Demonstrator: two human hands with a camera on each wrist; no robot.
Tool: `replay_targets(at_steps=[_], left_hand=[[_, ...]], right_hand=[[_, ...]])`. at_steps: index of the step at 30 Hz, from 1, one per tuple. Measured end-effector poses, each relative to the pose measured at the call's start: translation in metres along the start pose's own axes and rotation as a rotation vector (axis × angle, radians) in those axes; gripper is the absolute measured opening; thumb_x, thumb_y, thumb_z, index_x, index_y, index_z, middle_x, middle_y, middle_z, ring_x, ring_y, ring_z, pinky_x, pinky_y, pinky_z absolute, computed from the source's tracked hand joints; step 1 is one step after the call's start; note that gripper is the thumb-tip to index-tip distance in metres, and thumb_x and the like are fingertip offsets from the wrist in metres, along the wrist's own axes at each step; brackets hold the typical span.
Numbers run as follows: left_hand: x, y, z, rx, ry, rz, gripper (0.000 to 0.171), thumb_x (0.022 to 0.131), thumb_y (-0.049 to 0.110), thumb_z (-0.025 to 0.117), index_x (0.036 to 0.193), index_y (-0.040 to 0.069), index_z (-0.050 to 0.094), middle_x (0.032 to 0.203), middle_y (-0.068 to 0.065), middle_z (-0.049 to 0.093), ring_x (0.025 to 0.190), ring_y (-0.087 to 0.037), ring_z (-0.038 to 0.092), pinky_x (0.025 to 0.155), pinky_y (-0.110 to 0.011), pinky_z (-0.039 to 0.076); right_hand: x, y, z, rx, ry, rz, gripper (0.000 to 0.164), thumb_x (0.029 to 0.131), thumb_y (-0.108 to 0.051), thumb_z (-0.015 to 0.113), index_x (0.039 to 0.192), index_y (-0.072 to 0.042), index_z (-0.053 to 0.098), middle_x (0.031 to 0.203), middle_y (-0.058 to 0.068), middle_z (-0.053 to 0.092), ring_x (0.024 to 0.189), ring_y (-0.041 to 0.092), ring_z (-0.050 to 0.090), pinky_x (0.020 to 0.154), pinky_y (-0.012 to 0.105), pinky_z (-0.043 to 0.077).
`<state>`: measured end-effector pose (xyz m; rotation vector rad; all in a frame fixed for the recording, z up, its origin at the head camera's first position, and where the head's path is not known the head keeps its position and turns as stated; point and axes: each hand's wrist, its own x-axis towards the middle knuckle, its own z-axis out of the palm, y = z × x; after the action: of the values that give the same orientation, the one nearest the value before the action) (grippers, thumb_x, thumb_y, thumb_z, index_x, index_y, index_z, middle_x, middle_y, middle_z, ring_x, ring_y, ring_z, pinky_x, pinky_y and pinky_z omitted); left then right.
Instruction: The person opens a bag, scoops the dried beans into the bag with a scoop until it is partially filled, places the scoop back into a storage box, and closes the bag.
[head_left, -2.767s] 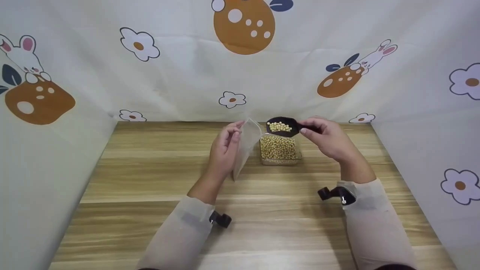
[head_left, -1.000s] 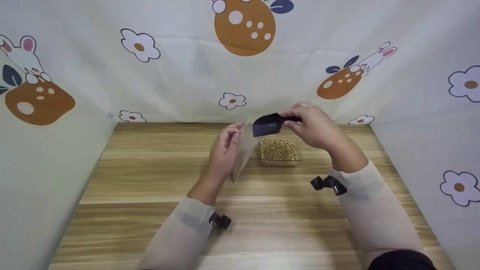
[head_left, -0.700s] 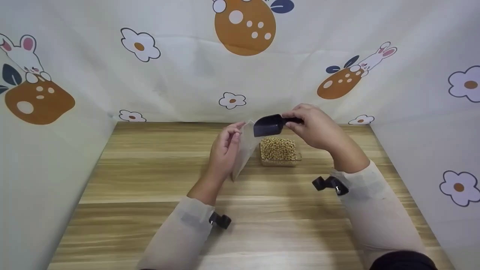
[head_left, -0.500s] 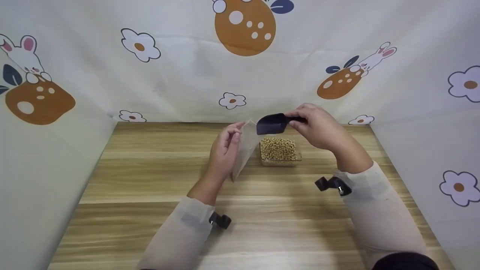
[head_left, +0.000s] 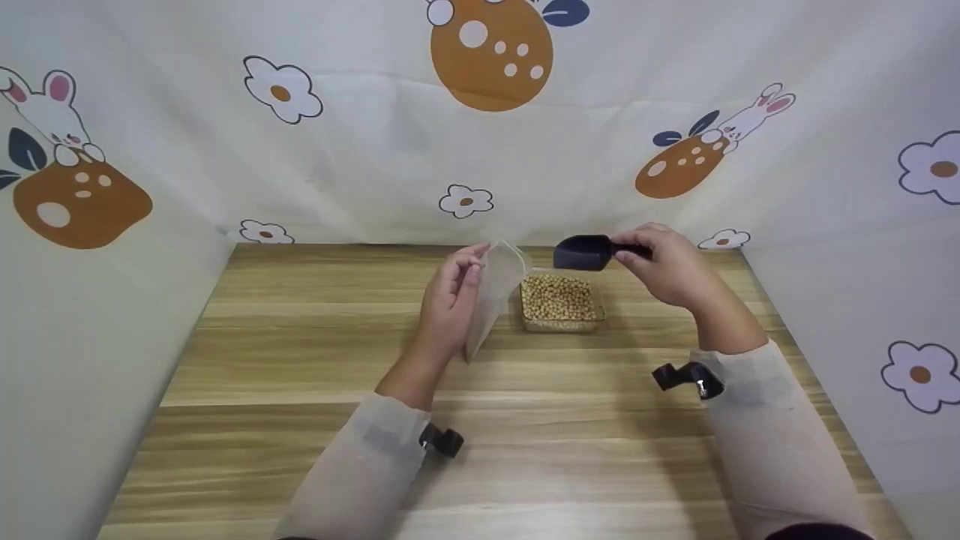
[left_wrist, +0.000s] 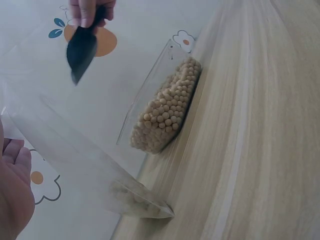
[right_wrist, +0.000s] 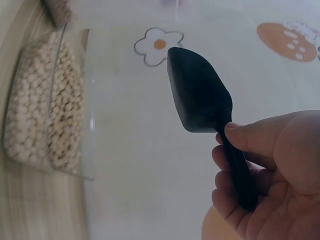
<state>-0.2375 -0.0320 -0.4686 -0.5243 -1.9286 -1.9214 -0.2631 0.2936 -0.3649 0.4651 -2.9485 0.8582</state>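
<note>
My left hand pinches the upper edge of a translucent plastic bag, whose mouth gapes to the right. In the left wrist view some soybeans show through the bag's bottom corner, down at the table. My right hand grips a black scoop by its handle, thumb along the top. No beans show in the scoop. It hangs above and right of the bag's mouth, over the back of a clear rectangular box holding many soybeans; the box stands just right of the bag.
All of it stands on a wood-grain table. A pale printed curtain rises right behind the box and along both sides. Each sleeve carries a black wrist camera, the left one and the right one.
The scoop carried beans over the box, then was tipped at the bag's mouth. Now my right hand has drawn it back to the right, without beans. The left hand and bag stayed put.
</note>
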Motion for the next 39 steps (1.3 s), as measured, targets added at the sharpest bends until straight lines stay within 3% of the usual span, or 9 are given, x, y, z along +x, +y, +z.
replay_targets(at_steps=[11,20,32,39], left_hand=[[-0.001,0.002,0.0,-0.002,-0.001,-0.009,0.015,0.113,0.011,0.051,0.113,-0.001,0.06,0.149,-0.014,0.066,0.144,-0.026,0.059,0.124,-0.035,0.047],[-0.001,-0.002,0.001,0.0,0.01,-0.012,0.016,0.113,0.011,0.051,0.114,0.0,0.061,0.148,-0.014,0.066,0.145,-0.026,0.059,0.125,-0.036,0.046],[-0.001,0.0,0.001,0.02,0.004,-0.022,0.017,0.112,0.012,0.051,0.114,-0.001,0.061,0.15,-0.012,0.066,0.144,-0.025,0.059,0.125,-0.037,0.046],[-0.002,-0.001,0.0,0.048,-0.007,-0.004,0.017,0.114,0.015,0.05,0.115,0.002,0.06,0.15,-0.009,0.066,0.145,-0.023,0.059,0.124,-0.037,0.047]], right_hand=[[0.001,0.032,0.004,-0.061,-0.08,0.089,0.033,0.109,-0.016,0.061,0.136,0.0,0.07,0.137,0.026,0.066,0.131,0.043,0.06,0.114,0.061,0.048],[0.004,0.044,0.011,-0.08,-0.108,0.088,0.033,0.108,-0.014,0.062,0.135,0.002,0.07,0.139,0.029,0.065,0.135,0.048,0.058,0.117,0.063,0.046],[0.011,0.044,0.023,-0.116,-0.149,0.059,0.034,0.107,-0.013,0.063,0.137,0.001,0.069,0.139,0.03,0.065,0.136,0.05,0.058,0.118,0.064,0.045],[0.014,0.042,0.028,-0.148,-0.142,0.033,0.032,0.105,-0.01,0.066,0.135,0.001,0.071,0.133,0.029,0.067,0.127,0.048,0.062,0.11,0.063,0.051]])
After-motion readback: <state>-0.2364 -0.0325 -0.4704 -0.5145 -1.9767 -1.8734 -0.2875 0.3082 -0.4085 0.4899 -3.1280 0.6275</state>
